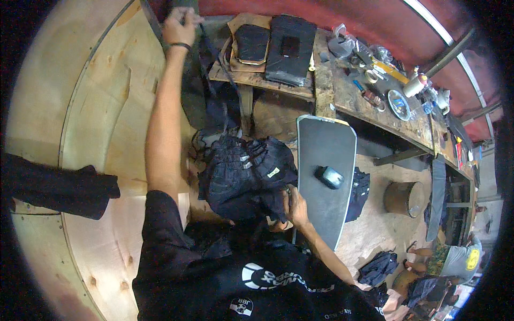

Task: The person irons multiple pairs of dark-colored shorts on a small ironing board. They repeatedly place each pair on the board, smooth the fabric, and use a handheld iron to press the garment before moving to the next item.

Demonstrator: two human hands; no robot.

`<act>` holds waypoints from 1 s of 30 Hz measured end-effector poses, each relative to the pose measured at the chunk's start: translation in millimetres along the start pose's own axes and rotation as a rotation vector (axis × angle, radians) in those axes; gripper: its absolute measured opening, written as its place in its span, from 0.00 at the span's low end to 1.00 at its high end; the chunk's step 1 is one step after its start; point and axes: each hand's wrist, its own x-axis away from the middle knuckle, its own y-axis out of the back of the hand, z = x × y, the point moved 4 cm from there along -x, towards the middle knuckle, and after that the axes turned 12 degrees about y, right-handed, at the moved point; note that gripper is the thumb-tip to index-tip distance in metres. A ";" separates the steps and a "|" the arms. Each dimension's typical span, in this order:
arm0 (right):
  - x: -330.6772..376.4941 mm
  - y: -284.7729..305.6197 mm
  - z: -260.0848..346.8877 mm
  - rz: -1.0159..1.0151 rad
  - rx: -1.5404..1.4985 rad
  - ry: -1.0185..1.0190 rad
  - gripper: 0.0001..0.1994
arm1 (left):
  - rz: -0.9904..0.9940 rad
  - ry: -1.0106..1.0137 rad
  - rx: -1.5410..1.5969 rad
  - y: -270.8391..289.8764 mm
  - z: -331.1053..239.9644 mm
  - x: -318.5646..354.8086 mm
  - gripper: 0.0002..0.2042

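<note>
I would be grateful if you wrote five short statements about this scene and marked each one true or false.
1. A dark, rounded object lies on the grey board. True.
2. The left hand is raised near the top of the picture. True.
3. The right hand rests on the middle of the grey board. False: it is at the bundle of dark garments, to the left of the board's middle.
4. The round brown block stands to the left of the grey board. False: it stands to the right of it.
5. A black cloth shows at the far left of the picture. True.
</note>
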 end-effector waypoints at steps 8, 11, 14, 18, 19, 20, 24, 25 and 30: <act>1.4 -2.7 -2.6 0.020 0.019 -0.012 0.14 | -0.111 0.182 -0.557 223.0 133.7 129.6 0.19; 0.2 -2.7 -0.4 0.024 0.029 -0.040 0.15 | -0.167 0.494 -1.303 274.7 198.1 282.7 0.24; -2.2 -1.8 5.3 -0.022 0.091 0.032 0.13 | -0.409 0.966 -0.404 264.5 169.5 415.0 0.30; -3.3 -6.0 3.8 -0.004 0.130 -0.041 0.13 | 0.331 0.728 -0.013 196.5 -11.3 437.7 0.09; -3.2 -7.2 3.8 -0.002 0.150 -0.037 0.13 | 0.473 0.677 0.251 187.8 -63.5 432.7 0.11; -3.2 -8.2 3.3 -0.006 0.173 -0.032 0.13 | 0.649 0.584 0.427 186.1 -109.8 420.5 0.11; -2.4 -11.6 0.2 -0.039 0.246 -0.004 0.13 | 0.987 0.252 0.874 199.0 -215.0 383.0 0.11; -1.5 -12.6 -2.1 -0.045 0.225 -0.027 0.13 | 1.006 0.228 0.904 204.3 -223.5 378.2 0.11; 1.1 -15.7 -7.5 -0.061 0.280 -0.054 0.14 | 0.981 0.201 0.918 222.0 -223.1 380.0 0.11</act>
